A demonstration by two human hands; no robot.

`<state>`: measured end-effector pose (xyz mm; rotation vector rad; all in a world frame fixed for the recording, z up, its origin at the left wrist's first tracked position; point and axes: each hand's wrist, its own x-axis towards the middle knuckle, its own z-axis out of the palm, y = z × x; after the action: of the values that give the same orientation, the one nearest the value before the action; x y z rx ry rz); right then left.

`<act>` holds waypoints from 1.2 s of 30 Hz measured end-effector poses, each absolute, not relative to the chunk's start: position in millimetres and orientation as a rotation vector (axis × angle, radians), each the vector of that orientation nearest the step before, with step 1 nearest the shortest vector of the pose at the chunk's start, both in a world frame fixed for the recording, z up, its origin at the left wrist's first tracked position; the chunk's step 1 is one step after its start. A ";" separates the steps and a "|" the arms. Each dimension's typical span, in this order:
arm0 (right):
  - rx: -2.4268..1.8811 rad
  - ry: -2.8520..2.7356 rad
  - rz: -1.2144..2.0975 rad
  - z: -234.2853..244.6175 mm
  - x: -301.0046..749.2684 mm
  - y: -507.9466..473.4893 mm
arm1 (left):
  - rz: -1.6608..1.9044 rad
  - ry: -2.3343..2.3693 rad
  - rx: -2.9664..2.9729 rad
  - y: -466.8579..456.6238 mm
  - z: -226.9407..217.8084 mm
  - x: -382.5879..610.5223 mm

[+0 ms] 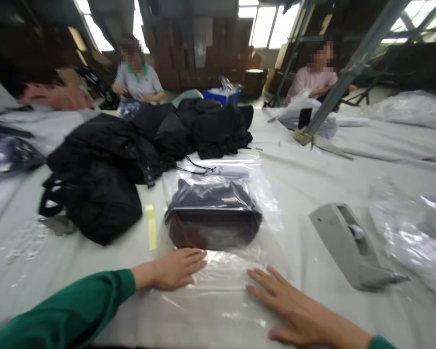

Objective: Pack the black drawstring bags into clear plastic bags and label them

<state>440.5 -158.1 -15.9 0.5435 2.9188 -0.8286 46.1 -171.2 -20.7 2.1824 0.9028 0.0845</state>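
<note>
A dark folded bag (214,223) lies inside a clear plastic bag (218,295) on the white-covered table in front of me. My left hand (179,268) lies flat on the plastic just below the dark bag, fingers stretched out. On the right part of the plastic, my right hand (290,305) rests with its fingers spread. Neither hand grips anything. The near end of the plastic stretches toward the table's front edge.
Black bags (101,169) are heaped at the left. A yellow paper strip (151,228) lies beside the plastic. To the right are a grey tape dispenser (352,247) and clear plastic bags (410,237). A metal post (343,80) slants upward. Two people sit across the table.
</note>
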 end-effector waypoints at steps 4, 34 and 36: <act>0.643 2.988 -0.765 -40.8 448.6 -146.5 | 0.047 0.985 2.245 -167.5 -11.7 48.4; 0.852 3.093 -0.955 -53.2 448.3 -198.0 | -0.019 1.446 2.544 -289.2 -60.0 26.7; 1.004 3.167 -0.971 -42.6 445.1 -194.0 | 0.132 1.430 2.490 -282.0 -42.9 21.9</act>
<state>445.1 -194.0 -42.6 1.0038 3.1667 -0.9712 21.9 -282.0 -42.9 2.4900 1.4304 0.1324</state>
